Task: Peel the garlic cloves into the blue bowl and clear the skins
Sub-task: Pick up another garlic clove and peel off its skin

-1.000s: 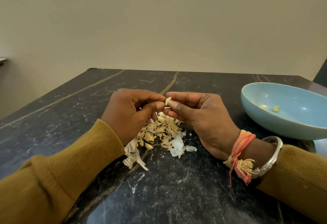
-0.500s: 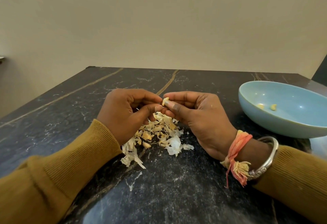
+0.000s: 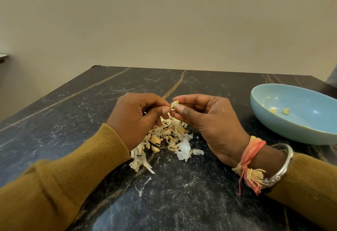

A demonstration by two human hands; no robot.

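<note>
A small pale garlic clove (image 3: pixel 174 104) is pinched between the thumb and fingers of my right hand (image 3: pixel 207 121). My left hand (image 3: pixel 136 117) meets it from the left, its thumb and forefinger pinching at the clove's skin. Below both hands lies a heap of papery skins (image 3: pixel 169 139) mixed with several unpeeled cloves on the dark marble table (image 3: pixel 73 114). The blue bowl (image 3: pixel 273 126) stands at the right and holds two peeled cloves (image 3: pixel 279 110).
The table's far edge runs against a plain beige wall. A dark object shows at the right edge behind the bowl. A thread band and a metal bangle sit on my right wrist (image 3: pixel 264 165).
Both hands stay together over the skins, with small finger movements at the clove. The view has shifted slightly; the bowl and the heap have not moved.
</note>
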